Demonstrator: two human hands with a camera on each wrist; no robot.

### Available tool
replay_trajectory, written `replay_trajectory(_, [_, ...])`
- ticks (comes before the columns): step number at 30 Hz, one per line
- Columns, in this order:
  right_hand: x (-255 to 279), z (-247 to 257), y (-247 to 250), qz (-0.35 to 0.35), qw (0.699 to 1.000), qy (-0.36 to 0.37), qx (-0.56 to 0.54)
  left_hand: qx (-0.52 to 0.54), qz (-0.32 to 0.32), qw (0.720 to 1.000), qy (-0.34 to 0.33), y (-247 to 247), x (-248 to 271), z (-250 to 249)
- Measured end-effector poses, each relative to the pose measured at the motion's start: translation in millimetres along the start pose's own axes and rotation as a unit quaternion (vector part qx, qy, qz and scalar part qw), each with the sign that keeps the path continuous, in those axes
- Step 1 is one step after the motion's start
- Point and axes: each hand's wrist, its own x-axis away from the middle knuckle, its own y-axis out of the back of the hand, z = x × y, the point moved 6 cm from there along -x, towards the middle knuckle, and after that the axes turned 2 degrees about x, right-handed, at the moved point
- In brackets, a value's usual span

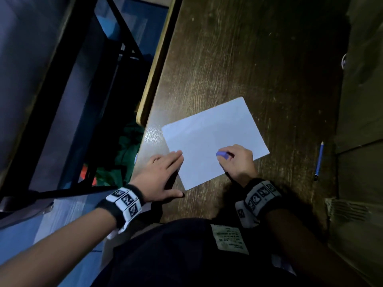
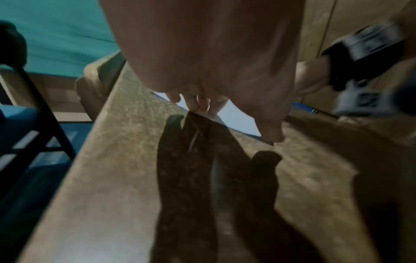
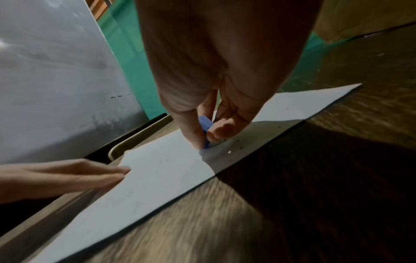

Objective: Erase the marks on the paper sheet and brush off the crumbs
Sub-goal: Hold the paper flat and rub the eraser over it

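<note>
A white paper sheet [image 1: 215, 139] lies on the dark wooden desk [image 1: 238, 59]. My right hand [image 1: 238, 160] pinches a small blue eraser [image 1: 222, 154] and holds its end down on the sheet. In the right wrist view the eraser [image 3: 205, 124] sits between thumb and fingers, tip on the paper sheet [image 3: 157, 178], with small dark crumbs [image 3: 241, 147] scattered beside it. My left hand [image 1: 161, 172] lies flat with straight fingers, its fingertips [image 1: 178, 154] on the sheet's left edge. In the left wrist view the left hand [image 2: 213, 71] reaches to the paper sheet [image 2: 236, 121].
A blue pencil [image 1: 319, 160] lies on the desk to the right of the sheet. The desk's left edge [image 1: 153, 79] runs close to the sheet's left corner. A dark-framed chair [image 1: 62, 121] stands left of the desk. A brown wall or cabinet [image 1: 360, 121] borders the desk's right side.
</note>
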Motion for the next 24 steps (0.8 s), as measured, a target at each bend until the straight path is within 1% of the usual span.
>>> replay_trajectory(2, [-6, 2, 2, -0.001, 1.0, 0.002, 0.007, 0.044, -0.017, 0.999, -0.014, 0, 3, -6])
replay_trajectory(4, [-11, 2, 1, 0.0, 1.0, -0.001, 0.021, 0.108, -0.036, 0.993, -0.016, 9, -7, -8])
replay_trajectory(5, [-13, 1, 0, 0.0, 1.0, -0.006, 0.024, 0.13, -0.056, 0.99, -0.006, 15, -14, -5])
replay_trajectory(7, [-15, 2, -2, -0.008, 1.0, -0.006, 0.02, 0.146, -0.089, 0.985, 0.038, 23, -31, 3])
replay_trajectory(9, [-14, 6, -8, -0.017, 1.0, -0.009, 0.005, 0.124, -0.064, 0.987, 0.081, 19, -44, 7])
replay_trajectory(11, [-5, 10, -16, -0.032, 0.999, -0.013, 0.003, 0.075, -0.033, 0.991, 0.103, 11, -50, 2])
replay_trajectory(12, [3, 13, -20, -0.052, 0.999, 0.011, 0.007, 0.058, -0.026, 0.992, 0.111, 8, -51, -1])
replay_trajectory(13, [12, 19, -27, -0.063, 0.996, 0.058, 0.014, 0.05, -0.022, 0.991, 0.119, 6, -50, -3])
replay_trajectory(14, [23, 29, -37, -0.051, 0.991, 0.118, 0.029, 0.047, -0.02, 0.991, 0.123, 7, -50, -5])
replay_trajectory(16, [45, 44, -58, 0.038, 0.976, 0.205, 0.057, 0.042, -0.017, 0.991, 0.125, 8, -50, -6])
replay_trajectory(17, [44, 46, -61, 0.071, 0.969, 0.229, 0.061, 0.038, -0.013, 0.991, 0.127, 9, -50, -7])
replay_trajectory(18, [33, 45, -58, 0.078, 0.968, 0.231, 0.059, 0.033, -0.008, 0.991, 0.131, 10, -51, -7])
replay_trajectory(19, [18, 42, -50, 0.061, 0.977, 0.197, 0.053, 0.028, -0.002, 0.99, 0.135, 10, -51, -7])
replay_trajectory(20, [0, 35, -39, 0.026, 0.989, 0.136, 0.043, 0.027, 0.005, 0.99, 0.138, 9, -52, -8])
replay_trajectory(22, [-25, 18, -22, -0.056, 0.997, 0.038, 0.034, 0.028, 0.011, 0.99, 0.14, 10, -53, -8])
replay_trajectory(23, [-27, 15, -23, -0.075, 0.997, 0.016, 0.03, 0.028, 0.013, 0.99, 0.139, 9, -53, -8])
replay_trajectory(24, [-21, 19, -29, -0.072, 0.997, 0.012, 0.019, 0.028, 0.015, 0.99, 0.137, 10, -53, -8])
